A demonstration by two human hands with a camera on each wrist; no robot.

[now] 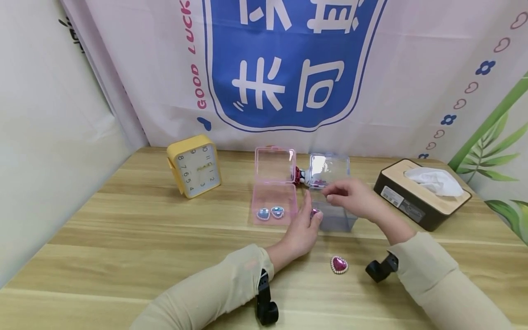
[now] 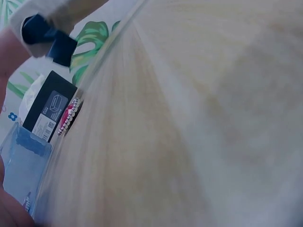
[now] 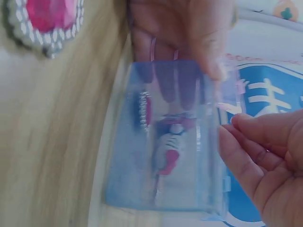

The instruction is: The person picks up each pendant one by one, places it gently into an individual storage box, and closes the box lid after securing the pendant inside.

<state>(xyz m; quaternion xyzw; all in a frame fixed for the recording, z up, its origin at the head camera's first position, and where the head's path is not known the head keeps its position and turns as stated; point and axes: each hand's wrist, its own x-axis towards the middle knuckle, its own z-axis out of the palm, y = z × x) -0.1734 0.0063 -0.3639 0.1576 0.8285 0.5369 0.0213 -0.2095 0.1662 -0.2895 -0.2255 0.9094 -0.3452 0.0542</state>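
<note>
In the head view my left hand (image 1: 301, 231) rests along the left side of a clear bluish box (image 1: 336, 223), its fingers extended. My right hand (image 1: 356, 199) is over the box's opening, thumb and fingertips close together; nothing shows between them. A pink gem (image 3: 148, 111) with a beaded edge is inside the box in the right wrist view. Another pink heart gem (image 1: 339, 264) lies on the table in front of the box. Left of my left hand, an open pink box (image 1: 261, 192) holds two blue gems (image 1: 263, 213).
The bluish box's raised lid (image 1: 330, 169) leans back, with a small red-and-white figure (image 1: 302, 176) beside it. A yellow clock (image 1: 198, 167) stands at the back left and a tissue box (image 1: 420, 197) at the right. A printed cloth (image 1: 165, 82) hangs behind the table (image 1: 123, 247).
</note>
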